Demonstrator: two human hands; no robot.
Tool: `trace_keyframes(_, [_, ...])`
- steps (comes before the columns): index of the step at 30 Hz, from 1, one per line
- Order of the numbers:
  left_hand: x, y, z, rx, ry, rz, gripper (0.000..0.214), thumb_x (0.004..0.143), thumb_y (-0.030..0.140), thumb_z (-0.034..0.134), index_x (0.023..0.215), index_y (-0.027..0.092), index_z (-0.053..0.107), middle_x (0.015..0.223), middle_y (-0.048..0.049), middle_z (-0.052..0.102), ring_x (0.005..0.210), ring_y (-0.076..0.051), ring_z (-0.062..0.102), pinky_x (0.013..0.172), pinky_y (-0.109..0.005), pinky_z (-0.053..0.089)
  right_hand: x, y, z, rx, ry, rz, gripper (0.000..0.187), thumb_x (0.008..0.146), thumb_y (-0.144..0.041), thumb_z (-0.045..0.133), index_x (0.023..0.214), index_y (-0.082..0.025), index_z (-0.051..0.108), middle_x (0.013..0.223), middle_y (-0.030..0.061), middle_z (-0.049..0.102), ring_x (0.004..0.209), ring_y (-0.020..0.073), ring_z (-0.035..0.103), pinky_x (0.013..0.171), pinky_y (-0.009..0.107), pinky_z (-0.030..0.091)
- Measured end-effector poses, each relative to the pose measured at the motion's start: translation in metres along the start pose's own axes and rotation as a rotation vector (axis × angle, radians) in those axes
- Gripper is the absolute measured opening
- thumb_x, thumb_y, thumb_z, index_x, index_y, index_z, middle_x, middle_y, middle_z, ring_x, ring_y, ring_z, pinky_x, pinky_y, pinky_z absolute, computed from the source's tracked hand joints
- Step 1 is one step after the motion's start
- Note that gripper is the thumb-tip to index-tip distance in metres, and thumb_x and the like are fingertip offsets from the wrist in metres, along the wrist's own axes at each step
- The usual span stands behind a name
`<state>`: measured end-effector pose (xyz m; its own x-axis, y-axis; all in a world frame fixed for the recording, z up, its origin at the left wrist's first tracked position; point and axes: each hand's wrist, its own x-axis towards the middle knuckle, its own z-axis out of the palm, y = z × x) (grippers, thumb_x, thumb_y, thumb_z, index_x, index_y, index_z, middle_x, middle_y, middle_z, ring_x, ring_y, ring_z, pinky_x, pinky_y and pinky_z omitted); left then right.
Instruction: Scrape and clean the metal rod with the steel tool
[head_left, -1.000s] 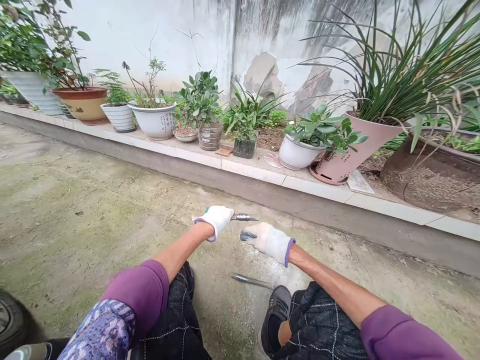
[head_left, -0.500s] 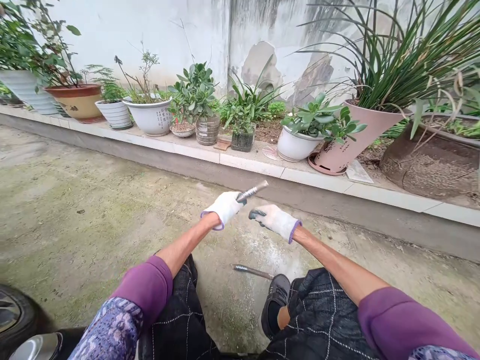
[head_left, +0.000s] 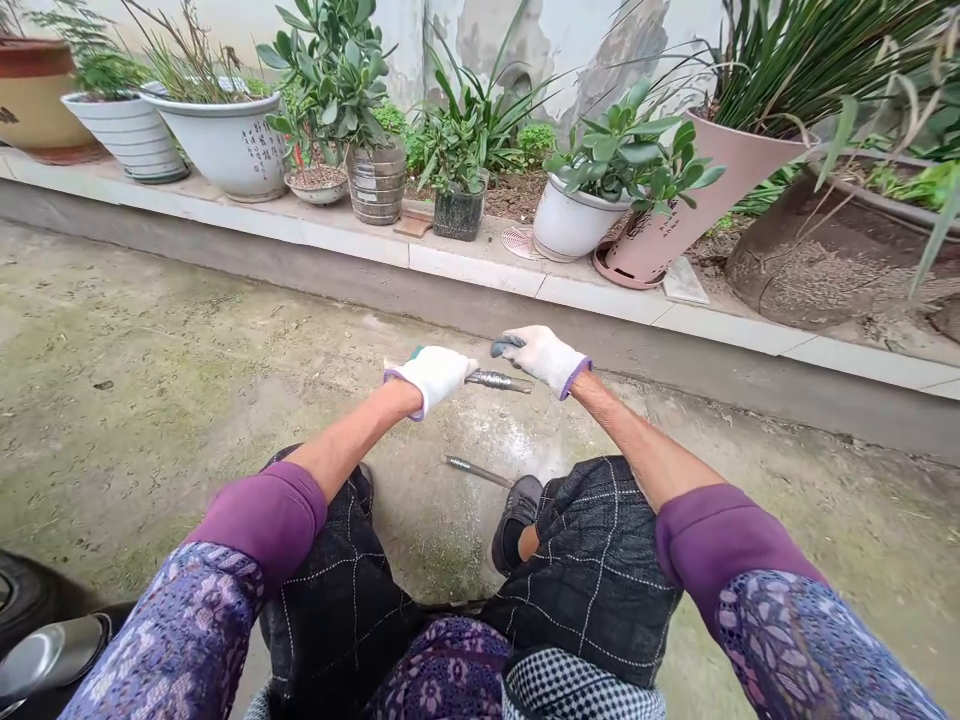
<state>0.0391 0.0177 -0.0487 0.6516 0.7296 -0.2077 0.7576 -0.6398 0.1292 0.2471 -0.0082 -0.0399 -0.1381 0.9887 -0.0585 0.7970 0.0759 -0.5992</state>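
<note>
Concrete ground (head_left: 150, 330) under gloved hands: left hand (head_left: 433, 380) closed on a stiff, weighty-looking steel rod (head_left: 499, 381) (firmest held along its shank); right hand (head_left: 540, 358) loosely curled, empty, just beside it; second rod (head_left: 478, 470) lying on the ground.

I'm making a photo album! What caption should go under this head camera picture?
A gloved left hand grips a metal rod while another rod lies on the concrete below.

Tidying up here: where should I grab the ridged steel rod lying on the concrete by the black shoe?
Grip its middle from above: the ridged steel rod lies flat on the concrete, so fingers close over it; the black shoe crowds its right end.
</note>
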Motion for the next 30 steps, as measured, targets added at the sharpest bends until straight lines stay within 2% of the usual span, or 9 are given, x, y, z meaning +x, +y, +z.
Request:
trace_keyframes(4, [-0.006, 0.001, -0.013, -0.062, 0.031, 0.02, 0.022, 0.09, 0.025, 0.057, 0.102, 0.019, 0.074, 0.081, -0.0077, 0.072, 0.079, -0.023, 0.07, 0.075, -0.029, 0.049, -0.006, 0.003, 0.003, 0.177, -0.102, 0.135, 0.028, 0.081, -0.028, 0.054, 0.093, -0.013, 0.074, 0.059, -0.003, 0.052, 0.048, 0.0077, 0.04, 0.043, 0.02, 0.03])
trace_keyframes(8, [-0.016, 0.0, -0.022, -0.546, 0.118, -0.066, 0.029, 0.089, 0.032, 0.057, 0.108, 0.016, 0.072, 0.069, -0.0013, 0.064, 0.058, -0.014, 0.058, 0.054, -0.022, 0.044, -0.013, -0.005, 0.008, 0.279, -0.146, 0.217, 0.029, 0.083, -0.029, 0.054, 0.099, -0.014, 0.073, 0.057, -0.0042, 0.045, 0.043, 0.007, 0.035, 0.038, 0.02, 0.026])
trace_keyframes(11, [-0.015, -0.005, -0.028, -0.778, 0.196, -0.216, 0.035, 0.091, 0.038, 0.057, 0.113, 0.015, 0.069, 0.067, -0.0012, 0.062, 0.048, -0.01, 0.048, 0.046, -0.02, 0.039, -0.017, -0.017, 0.014, 0.207, -0.174, 0.129, 0.029, 0.082, -0.025, 0.052, 0.098, -0.015, 0.074, 0.061, -0.0027, 0.051, 0.046, 0.0074, 0.041, 0.042, 0.02, 0.03])
trace_keyframes(13, [-0.009, -0.011, -0.028, -0.694, 0.221, -0.291, 0.034, 0.093, 0.04, 0.056, 0.11, 0.014, 0.07, 0.07, -0.0035, 0.064, 0.05, -0.011, 0.051, 0.048, -0.021, 0.042, -0.022, -0.029, 0.02, 0.144, -0.221, 0.027, 0.027, 0.082, -0.023, 0.051, 0.093, -0.015, 0.075, 0.066, -0.0009, 0.058, 0.051, 0.0079, 0.046, 0.048, 0.02, 0.034])
trace_keyframes(16, [-0.001, -0.021, -0.021, -0.285, 0.147, -0.276, 0.028, 0.096, 0.03, 0.052, 0.104, 0.014, 0.073, 0.082, -0.0103, 0.071, 0.071, -0.019, 0.067, 0.067, -0.027, 0.051, -0.031, -0.049, 0.023, 0.09, -0.279, -0.121, 0.028, 0.082, -0.024, 0.052, 0.093, -0.015, 0.076, 0.075, 0.0006, 0.065, 0.059, 0.0089, 0.05, 0.055, 0.021, 0.037])
trace_keyframes(19, [-0.001, -0.023, -0.007, 0.095, 0.025, -0.154, 0.03, 0.093, 0.014, 0.048, 0.107, 0.013, 0.074, 0.095, -0.0187, 0.074, 0.094, -0.03, 0.072, 0.084, -0.038, 0.053, -0.031, -0.056, 0.014, 0.049, -0.189, -0.148, 0.029, 0.083, -0.026, 0.053, 0.094, -0.015, 0.076, 0.077, 0.0007, 0.067, 0.062, 0.0098, 0.05, 0.058, 0.021, 0.037])
trace_keyframes(21, [-0.003, -0.019, 0.001, 0.175, -0.024, -0.069, 0.03, 0.089, 0.009, 0.052, 0.109, 0.011, 0.074, 0.097, -0.022, 0.073, 0.098, -0.033, 0.072, 0.087, -0.04, 0.051, -0.024, -0.049, 0.003, 0.032, -0.096, -0.11, 0.029, 0.083, -0.026, 0.054, 0.094, -0.013, 0.077, 0.076, 0.0009, 0.066, 0.063, 0.0101, 0.05, 0.059, 0.022, 0.037])
trace_keyframes(26, [-0.007, -0.001, -0.003, 0.127, -0.056, 0.017, 0.027, 0.089, 0.015, 0.056, 0.108, 0.016, 0.075, 0.086, -0.0146, 0.074, 0.086, -0.029, 0.072, 0.08, -0.037, 0.051, -0.005, -0.013, -0.011, 0.047, 0.004, 0.101, 0.026, 0.08, -0.026, 0.057, 0.091, -0.012, 0.076, 0.063, -0.0018, 0.055, 0.054, 0.0082, 0.042, 0.053, 0.022, 0.035])
trace_keyframes(30, [-0.01, 0.004, -0.017, -0.36, 0.048, -0.044, 0.027, 0.089, 0.029, 0.057, 0.108, 0.019, 0.075, 0.072, -0.0035, 0.067, 0.063, -0.016, 0.062, 0.061, -0.025, 0.048, -0.01, -0.001, 0.002, 0.15, -0.059, 0.183, 0.025, 0.083, -0.026, 0.054, 0.095, -0.013, 0.073, 0.058, -0.0024, 0.051, 0.047, 0.0075, 0.038, 0.044, 0.02, 0.031])
